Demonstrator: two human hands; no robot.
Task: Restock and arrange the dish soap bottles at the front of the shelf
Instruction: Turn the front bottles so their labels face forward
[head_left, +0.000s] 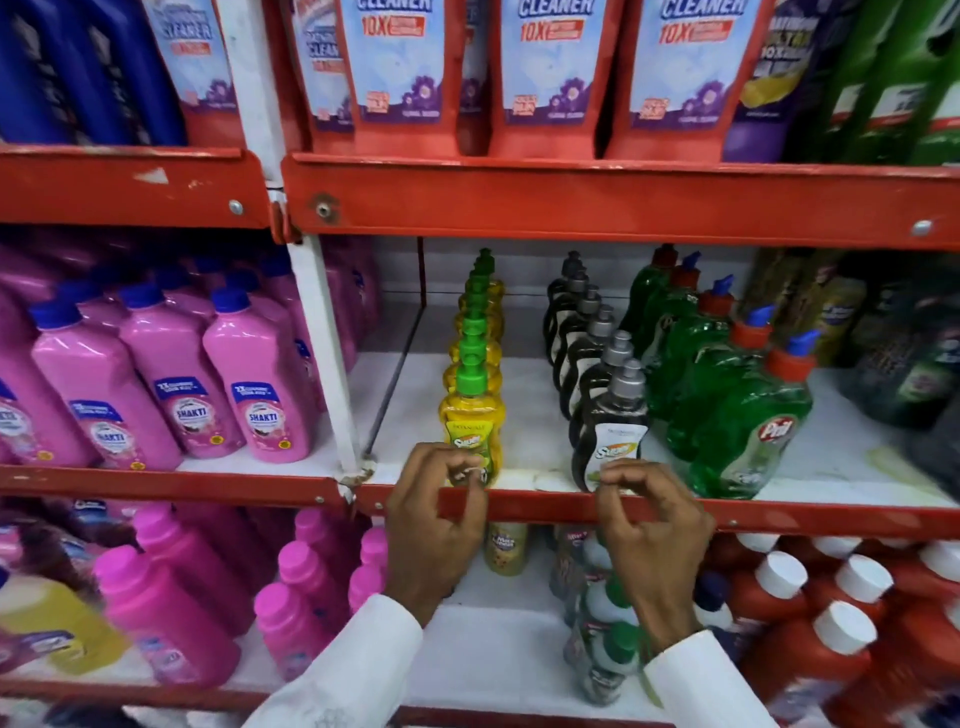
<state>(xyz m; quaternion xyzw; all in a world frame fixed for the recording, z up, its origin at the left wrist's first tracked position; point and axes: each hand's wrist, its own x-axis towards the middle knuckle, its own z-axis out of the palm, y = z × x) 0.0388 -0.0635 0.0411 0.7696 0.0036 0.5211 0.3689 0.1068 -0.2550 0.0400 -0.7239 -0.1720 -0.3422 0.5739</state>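
Observation:
On the middle shelf, yellow dish soap bottles with green caps (471, 415) stand in a single file running front to back. Beside them on the right runs a file of dark bottles with grey caps (610, 431). My left hand (436, 519) hovers at the red shelf lip (540, 506), its curled fingertips against the base of the front yellow bottle. My right hand (649, 540) is held the same way at the base of the front dark bottle. Neither hand wraps around a bottle. Both front bottles stand upright at the shelf's front edge.
Green Pril bottles with red caps (737, 415) stand close to the right of the dark row. Pink Shakti bottles (260, 395) fill the bay to the left, beyond a white upright (324, 353). White shelf floor (410, 395) shows left of the yellow row. More bottles crowd the shelf below.

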